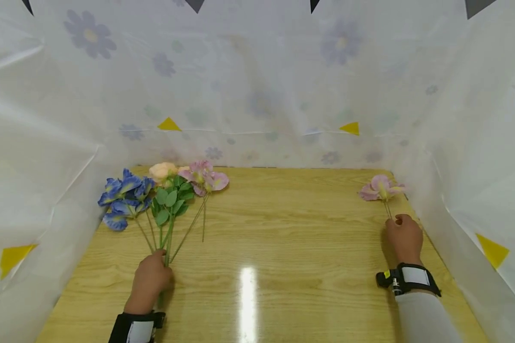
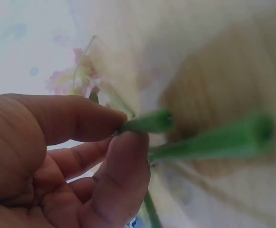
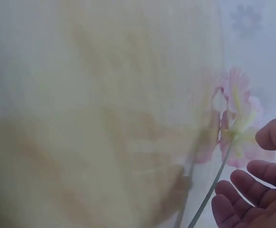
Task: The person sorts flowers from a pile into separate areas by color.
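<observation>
Right, head view: my left hand (image 1: 149,281) grips the stems of the bunch of flowers (image 1: 163,195), blooms fanned out away from me on the bench (image 1: 283,238). My right hand (image 1: 404,238) sits far across the bench from the bunch, at the stem of a single pink flower (image 1: 380,188) lying near the white sheet (image 1: 476,166).

Left wrist: thumb and forefinger pinch one green stem (image 2: 149,122); a second stem (image 2: 214,141) runs just beside it.

Right wrist: fingers (image 3: 252,190) half curled by the thin stem (image 3: 213,187); can't tell if they've closed on it.

Judgement: artificial flowers, light, stems springy, petals soft. Grip low on the stem, never the bloom.
</observation>
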The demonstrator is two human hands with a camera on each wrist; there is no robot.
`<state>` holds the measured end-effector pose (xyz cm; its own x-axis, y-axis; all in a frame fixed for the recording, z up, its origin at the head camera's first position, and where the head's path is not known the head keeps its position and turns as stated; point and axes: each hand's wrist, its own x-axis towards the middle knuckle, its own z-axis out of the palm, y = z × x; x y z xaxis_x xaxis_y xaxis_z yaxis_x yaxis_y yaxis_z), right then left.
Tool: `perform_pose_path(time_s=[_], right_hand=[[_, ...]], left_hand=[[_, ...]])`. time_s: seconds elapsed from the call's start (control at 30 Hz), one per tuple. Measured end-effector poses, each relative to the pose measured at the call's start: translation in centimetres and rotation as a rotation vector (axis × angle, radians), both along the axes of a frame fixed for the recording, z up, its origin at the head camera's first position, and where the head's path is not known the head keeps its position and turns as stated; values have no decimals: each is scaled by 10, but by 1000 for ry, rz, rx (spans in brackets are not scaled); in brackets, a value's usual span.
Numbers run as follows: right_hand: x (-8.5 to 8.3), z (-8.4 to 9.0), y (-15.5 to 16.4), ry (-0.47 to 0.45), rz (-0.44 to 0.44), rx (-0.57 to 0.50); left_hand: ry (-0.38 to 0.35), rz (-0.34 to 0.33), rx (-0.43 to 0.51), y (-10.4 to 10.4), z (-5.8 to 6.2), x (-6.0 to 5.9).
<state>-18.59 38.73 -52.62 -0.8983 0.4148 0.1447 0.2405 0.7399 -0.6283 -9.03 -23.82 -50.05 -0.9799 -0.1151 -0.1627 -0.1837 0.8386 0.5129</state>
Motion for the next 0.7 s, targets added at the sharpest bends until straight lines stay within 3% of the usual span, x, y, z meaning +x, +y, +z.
perform_pose_path(time_s=[0.13,0.3,0.53,0.7], right_hand=[[17,4,-23,109,-24,-96],[25,13,-50,130,-10,-168],[24,15,-91,169,106,-179],[22,18,-129,194,233,-213]], left_hand=[[-19,7,69,-2,5,0],[-8,7,126,1,7,2],[-4,21,197,12,17,7],[60,-6,233,25,24,6]])
